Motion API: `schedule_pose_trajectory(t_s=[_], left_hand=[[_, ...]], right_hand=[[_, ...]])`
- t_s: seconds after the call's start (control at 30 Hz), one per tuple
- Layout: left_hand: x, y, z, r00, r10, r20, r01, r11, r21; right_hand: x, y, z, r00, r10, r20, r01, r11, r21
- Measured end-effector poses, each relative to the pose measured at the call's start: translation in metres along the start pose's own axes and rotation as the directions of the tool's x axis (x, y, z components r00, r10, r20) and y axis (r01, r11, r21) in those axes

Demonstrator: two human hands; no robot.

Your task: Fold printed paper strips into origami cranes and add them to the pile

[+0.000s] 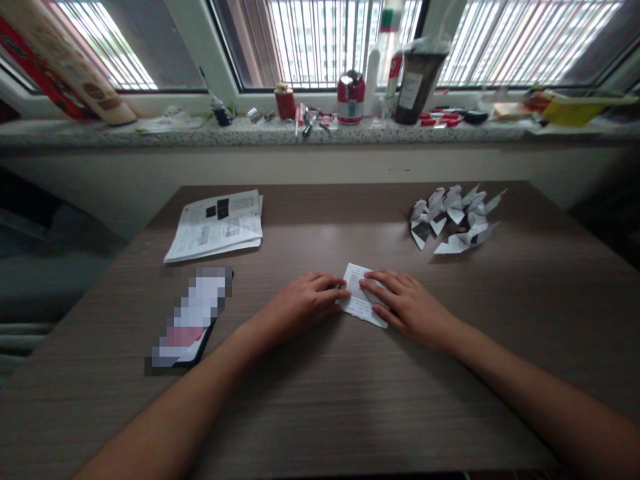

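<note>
A small folded piece of printed white paper (361, 308) lies on the brown table in front of me. Its lower edge looks uneven. My right hand (405, 300) rests on its right part with the fingers stretched out and apart. At the paper's left edge is my left hand (313, 299), its fingers extended and the tips touching the paper. Both hands are low, close to the tabletop. The fingers cover parts of the paper's left and right sides, so its full outline is hidden.
A stack of printed sheets (217, 230) lies at the back left, with a phone (200, 313) in front of it. Several folded paper pieces (455, 217) form a curved group at the back right. On the windowsill (190, 137) stand a can (351, 100), bottles and small items.
</note>
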State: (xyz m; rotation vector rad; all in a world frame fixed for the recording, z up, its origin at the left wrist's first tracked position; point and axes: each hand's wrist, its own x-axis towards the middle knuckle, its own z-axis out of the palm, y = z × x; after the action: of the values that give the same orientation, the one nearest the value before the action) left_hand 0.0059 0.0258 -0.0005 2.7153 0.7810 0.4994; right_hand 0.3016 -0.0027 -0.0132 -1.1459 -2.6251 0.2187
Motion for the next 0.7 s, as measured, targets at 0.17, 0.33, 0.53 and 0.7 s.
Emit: schedule_pose_trajectory(t_s=[0.17,0.33,0.53,0.7], left_hand=[[0.0006,0.0008,0.0007,0.998,-0.049,-0.036,0.048,0.998,-0.026],[0.0029,0.0033,0.0017,0.996,-0.050,-0.078,0.045,0.997,-0.065],[0.0047,0.0074,0.0020,0.995,-0.044,-0.086,0.037,0.995,-0.088],[0.0022,0.0029,-0.0017,0.998,-0.026,-0.051,0.021,0.996,-0.082]], right_hand=[[0.0000,-0.0006,-0.0006,1.000,0.003,-0.013,-0.003,1.000,0.026],[-0.0001,-0.0004,-0.0003,1.000,-0.002,-0.006,0.002,0.999,0.032],[-0.0007,0.0001,0.0003,1.000,0.003,-0.008,-0.003,0.999,0.039],[-0.0006,0.0007,-0.0001,1.000,-0.002,-0.001,0.002,0.999,0.036]])
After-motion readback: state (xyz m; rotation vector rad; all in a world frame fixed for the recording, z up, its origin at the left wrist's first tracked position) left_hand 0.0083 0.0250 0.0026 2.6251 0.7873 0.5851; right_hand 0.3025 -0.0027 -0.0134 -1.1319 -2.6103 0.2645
